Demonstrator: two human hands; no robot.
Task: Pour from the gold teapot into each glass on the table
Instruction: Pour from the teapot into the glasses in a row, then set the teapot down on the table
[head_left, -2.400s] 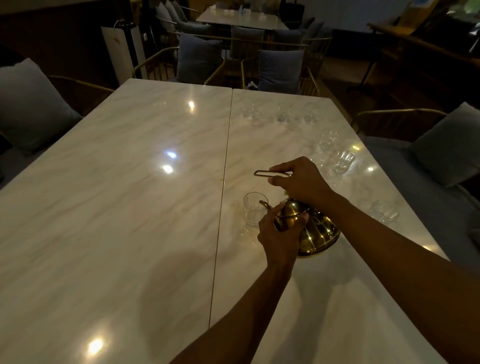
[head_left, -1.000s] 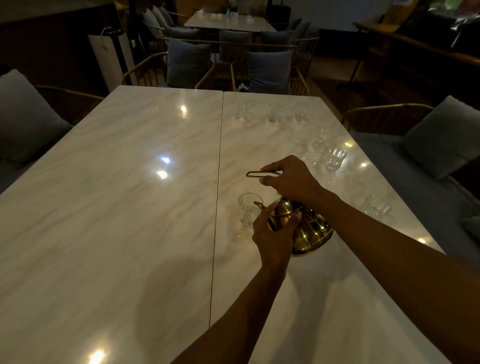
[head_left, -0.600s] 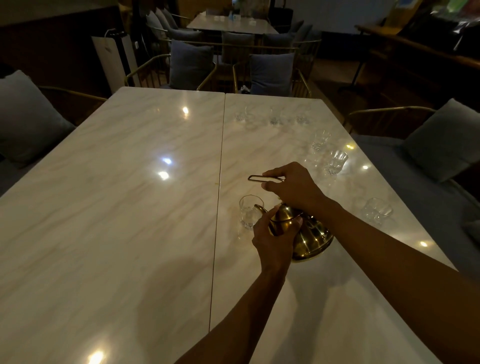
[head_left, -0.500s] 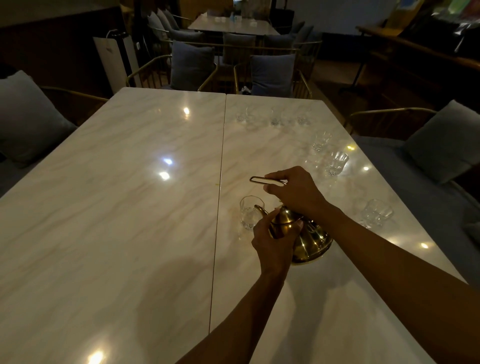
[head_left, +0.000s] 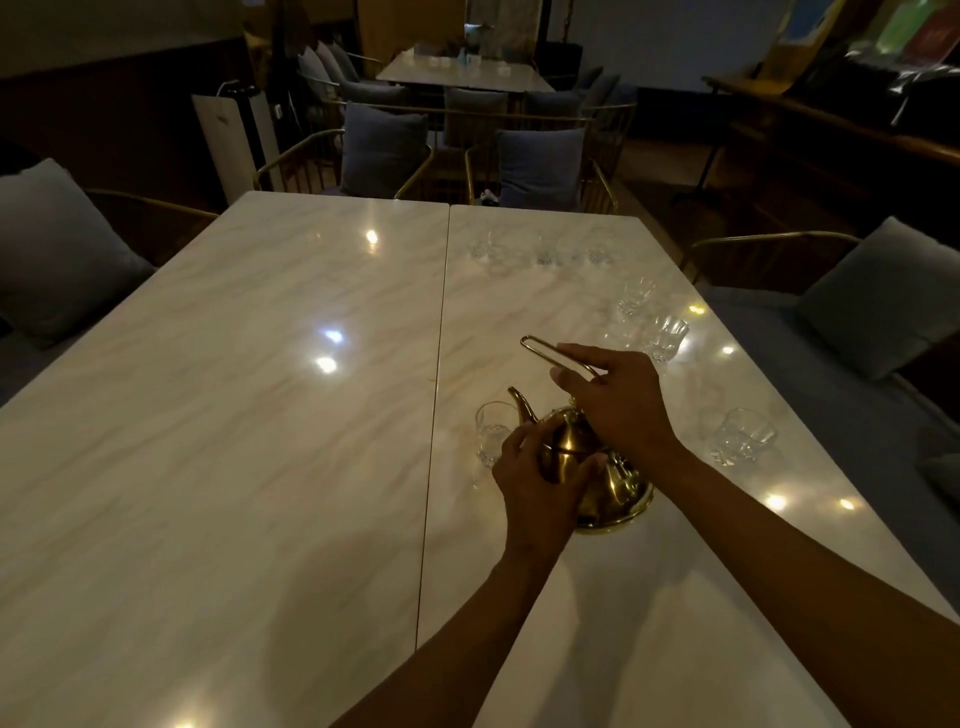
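Gold teapot (head_left: 608, 480) sat on the marble tabletop (head_left: 260, 415), its spout beside the nearest glass (head_left: 492, 432). The right hand (head_left: 618, 402) had its grip pressed around the thin wire handle (head_left: 543, 349). The left hand (head_left: 540, 483) had its grip wrapped around the pot's side. More glasses (head_left: 744, 435) stood farther off.

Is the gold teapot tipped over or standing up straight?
Tipped. The gold teapot leans toward the nearest glass, its spout above the rim; the right hand holds its handle.
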